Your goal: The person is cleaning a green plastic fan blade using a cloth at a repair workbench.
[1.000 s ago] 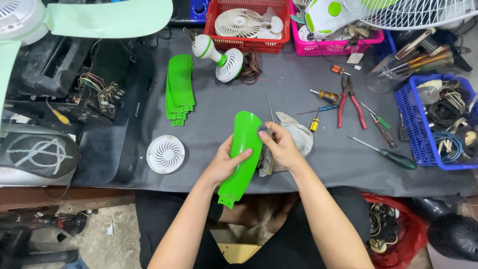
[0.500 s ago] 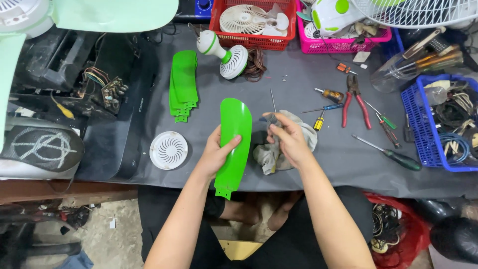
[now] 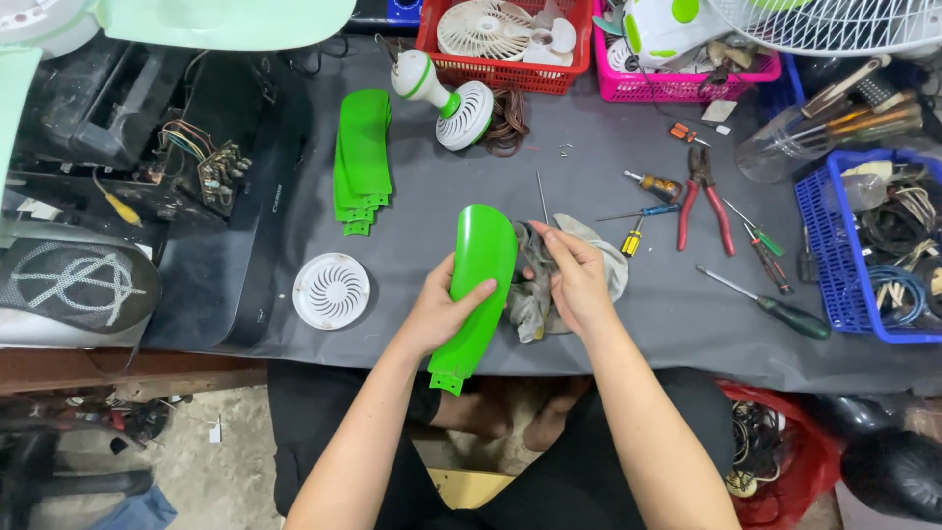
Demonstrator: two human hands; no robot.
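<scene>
Your left hand (image 3: pixel 437 314) has brought the green blade (image 3: pixel 476 280) down from upright, its grip closed round the blade's middle, base tab hanging past the bench (image 3: pixel 412 167) edge. Your right hand (image 3: pixel 579 280), just beside it, now bunches the grey rag (image 3: pixel 535 294) against the blade's edge, so wiping looks under way.

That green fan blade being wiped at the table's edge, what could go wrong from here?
The green blade is held only by the left hand, its lower end past the table edge, so it might slip to the floor. The right hand works the grey rag close to a thin metal rod and could get pricked. The rag could also sweep the small yellow screwdriver away.
</scene>
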